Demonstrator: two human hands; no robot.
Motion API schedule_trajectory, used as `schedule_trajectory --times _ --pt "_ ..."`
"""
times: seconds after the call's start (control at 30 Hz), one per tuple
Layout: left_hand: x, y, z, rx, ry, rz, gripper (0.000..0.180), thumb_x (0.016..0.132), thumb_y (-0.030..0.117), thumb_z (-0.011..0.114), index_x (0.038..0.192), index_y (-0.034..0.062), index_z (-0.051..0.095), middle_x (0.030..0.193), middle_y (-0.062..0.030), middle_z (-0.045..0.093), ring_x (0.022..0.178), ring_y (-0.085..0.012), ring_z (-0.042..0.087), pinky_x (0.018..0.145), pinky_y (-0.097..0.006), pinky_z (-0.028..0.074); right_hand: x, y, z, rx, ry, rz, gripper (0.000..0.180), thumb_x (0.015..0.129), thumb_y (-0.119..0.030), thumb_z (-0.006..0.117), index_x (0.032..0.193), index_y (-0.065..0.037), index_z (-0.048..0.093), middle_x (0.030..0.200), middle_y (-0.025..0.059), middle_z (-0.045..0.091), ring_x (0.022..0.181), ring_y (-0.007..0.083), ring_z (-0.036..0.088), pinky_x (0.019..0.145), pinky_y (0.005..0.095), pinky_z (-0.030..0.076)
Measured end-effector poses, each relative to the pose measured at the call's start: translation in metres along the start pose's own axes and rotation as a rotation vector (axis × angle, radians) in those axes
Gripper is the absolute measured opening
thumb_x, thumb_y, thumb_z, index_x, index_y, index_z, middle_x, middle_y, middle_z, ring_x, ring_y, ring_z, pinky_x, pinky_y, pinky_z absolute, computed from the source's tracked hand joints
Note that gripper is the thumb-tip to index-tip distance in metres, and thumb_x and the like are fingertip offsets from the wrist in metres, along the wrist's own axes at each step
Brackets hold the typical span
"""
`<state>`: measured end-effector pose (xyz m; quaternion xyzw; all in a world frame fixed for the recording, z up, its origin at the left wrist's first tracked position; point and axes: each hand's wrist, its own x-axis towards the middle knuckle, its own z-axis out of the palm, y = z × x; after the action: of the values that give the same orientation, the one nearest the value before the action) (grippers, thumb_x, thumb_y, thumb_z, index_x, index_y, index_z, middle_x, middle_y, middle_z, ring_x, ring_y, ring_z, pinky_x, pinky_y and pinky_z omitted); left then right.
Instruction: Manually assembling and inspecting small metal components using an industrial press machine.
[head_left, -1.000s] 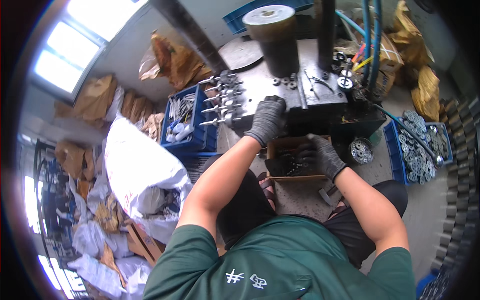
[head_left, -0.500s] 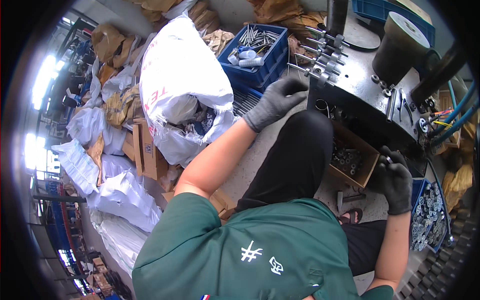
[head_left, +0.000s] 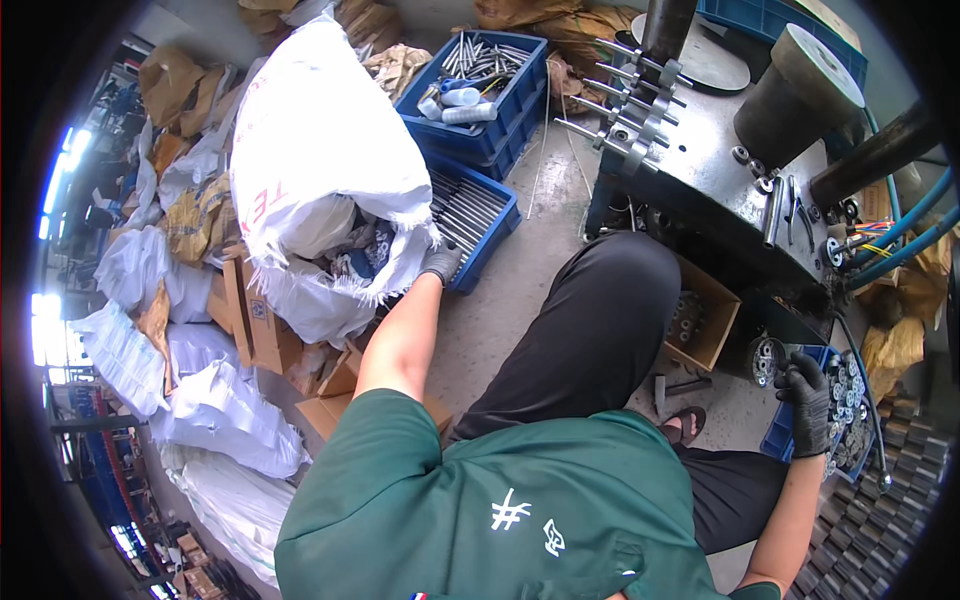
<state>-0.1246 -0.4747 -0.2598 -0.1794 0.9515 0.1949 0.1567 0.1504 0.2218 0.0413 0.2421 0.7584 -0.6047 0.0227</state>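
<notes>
A ring (head_left: 768, 360) is clamped in the right hand (head_left: 808, 400) over its crate (head_left: 775, 440), while the left hand (head_left: 440, 262), grip hidden, is dipped into the white sack (head_left: 320, 170).

The left hand (head_left: 440, 262) left the machine (head_left: 700, 180) for the white sack (head_left: 320, 150).

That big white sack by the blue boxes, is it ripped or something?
Yes. The white sack has a torn, frayed mouth hanging open beside the blue crate of metal rods, right where the left hand reaches.
</notes>
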Motion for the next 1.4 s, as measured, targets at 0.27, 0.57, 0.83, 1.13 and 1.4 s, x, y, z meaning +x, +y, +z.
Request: schedule_trajectory --times 0.27,0.57,0.83,1.13,1.4 --pt "0.043 -0.006 -0.005 0.052 -0.340 -0.137 0.080 0.095 0.046 0.040 0.160 0.0030 0.025 0.167 -0.0229 0.021 0.155 -0.0372 0.019 0.127 -0.042 0.017 0.000 0.032 -0.004 -0.346 -0.043 0.198 0.030 0.099 0.000 0.056 0.128 -0.005 0.063 0.105 0.0078 0.069 0.079 0.0136 0.068 0.061 0.0268 0.055" --pt "0.079 -0.037 -0.016 0.618 -0.155 0.017 0.095 0.090 0.055 0.056 0.164 0.0131 0.013 0.171 -0.0164 0.009 0.157 -0.0371 0.005 0.129 -0.048 0.007 0.008 0.012 0.018 -0.672 -0.144 0.069 0.020 0.095 0.002 0.056 0.112 0.001 0.067 0.097 0.0147 0.072 0.080 0.0208 0.070 0.070 0.0320 0.056" --pt "0.091 -0.060 0.010 0.592 -0.173 -0.021 0.094 0.091 0.053 0.056 0.164 0.0121 0.013 0.171 -0.0167 0.008 0.157 -0.0368 0.002 0.129 -0.047 0.006 0.020 0.033 0.014 -0.743 -0.194 -0.058 0.032 0.085 0.011 0.052 0.111 -0.001 0.067 0.100 0.0200 0.071 0.095 0.0343 0.070 0.085 0.0395 0.055" --pt "0.107 -0.174 0.007 0.324 0.087 0.135 0.074 0.096 0.041 0.041 0.161 0.0081 0.024 0.168 -0.0176 0.023 0.156 -0.0340 0.016 0.128 -0.041 0.013 0.023 0.008 0.028 -0.785 -0.220 -0.247 0.030 0.084 0.007 0.055 0.109 -0.001 0.069 0.100 0.0212 0.070 0.096 0.0370 0.069 0.086 0.0397 0.055" --pt "-0.002 -0.012 -0.006 0.158 -0.002 0.489 0.041 0.085 0.015 0.054 0.122 0.0049 0.069 0.119 -0.0232 0.070 0.114 -0.0380 0.066 0.100 -0.044 0.051 0.024 -0.055 0.020 -0.535 0.111 -0.472 0.024 0.096 -0.002 0.061 0.119 0.001 0.067 0.106 0.0129 0.074 0.100 0.0205 0.071 0.090 0.0313 0.055"
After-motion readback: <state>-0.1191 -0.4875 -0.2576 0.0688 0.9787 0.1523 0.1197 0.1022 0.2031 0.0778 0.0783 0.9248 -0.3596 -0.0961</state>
